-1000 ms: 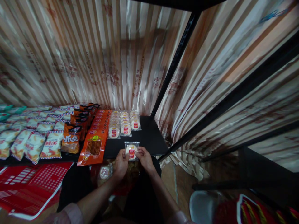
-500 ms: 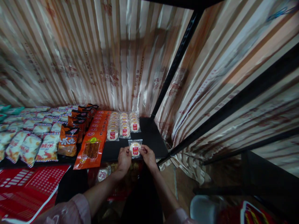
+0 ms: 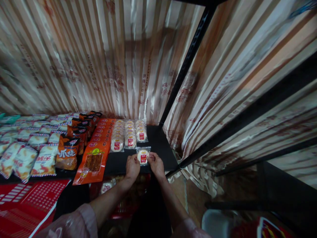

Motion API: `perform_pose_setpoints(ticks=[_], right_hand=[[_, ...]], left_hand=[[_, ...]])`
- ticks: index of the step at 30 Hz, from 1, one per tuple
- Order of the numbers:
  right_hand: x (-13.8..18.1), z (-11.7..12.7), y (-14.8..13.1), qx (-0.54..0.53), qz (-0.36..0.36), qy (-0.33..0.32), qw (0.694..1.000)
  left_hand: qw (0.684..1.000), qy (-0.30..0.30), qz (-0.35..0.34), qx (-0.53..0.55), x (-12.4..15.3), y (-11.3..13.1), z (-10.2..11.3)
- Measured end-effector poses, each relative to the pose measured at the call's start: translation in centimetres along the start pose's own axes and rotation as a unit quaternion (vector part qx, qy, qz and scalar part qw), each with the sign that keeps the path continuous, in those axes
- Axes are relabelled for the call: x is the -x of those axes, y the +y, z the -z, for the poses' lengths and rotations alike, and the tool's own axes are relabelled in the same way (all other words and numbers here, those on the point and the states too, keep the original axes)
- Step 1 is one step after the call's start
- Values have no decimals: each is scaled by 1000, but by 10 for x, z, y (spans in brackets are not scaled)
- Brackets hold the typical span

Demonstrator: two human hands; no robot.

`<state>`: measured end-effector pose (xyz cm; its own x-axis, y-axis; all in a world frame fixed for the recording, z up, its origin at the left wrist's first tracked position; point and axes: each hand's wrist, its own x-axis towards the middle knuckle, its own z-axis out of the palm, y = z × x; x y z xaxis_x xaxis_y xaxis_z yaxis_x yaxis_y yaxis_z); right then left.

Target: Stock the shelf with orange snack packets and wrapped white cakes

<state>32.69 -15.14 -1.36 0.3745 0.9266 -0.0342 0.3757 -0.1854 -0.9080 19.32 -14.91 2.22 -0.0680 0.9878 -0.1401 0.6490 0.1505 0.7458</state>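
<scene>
Both of my hands pinch one clear-wrapped round white cake with a red label [image 3: 143, 155]. My left hand [image 3: 132, 167] grips its left edge and my right hand [image 3: 156, 164] grips its right edge. The packet is low over the black shelf [image 3: 162, 148], just in front of the right-hand column of three rows of the same cakes [image 3: 128, 134]. Both hands are closed on the wrapper.
Orange flat packets [image 3: 95, 155], dark orange snack bags [image 3: 68, 153] and white-and-red bags [image 3: 29, 155] fill the shelf to the left. A black upright post [image 3: 184, 66] stands at the shelf's right corner. Striped curtain hangs behind. Red sheets [image 3: 24, 201] lie below left.
My hands have carried the cake packet forward and up, from the shelf's front edge to just in front of the cake rows.
</scene>
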Motion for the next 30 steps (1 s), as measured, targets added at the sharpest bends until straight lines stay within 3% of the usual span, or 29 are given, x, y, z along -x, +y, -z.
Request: perform_pose_setpoints(ticks=[22, 30], right_hand=[[-31, 7, -6, 56, -30, 0, 998], [-42, 7, -7, 61, -29, 3, 998]], left_hand=[[998, -8, 37, 41, -23, 18, -11], [998, 9, 7, 65, -30, 15, -20]])
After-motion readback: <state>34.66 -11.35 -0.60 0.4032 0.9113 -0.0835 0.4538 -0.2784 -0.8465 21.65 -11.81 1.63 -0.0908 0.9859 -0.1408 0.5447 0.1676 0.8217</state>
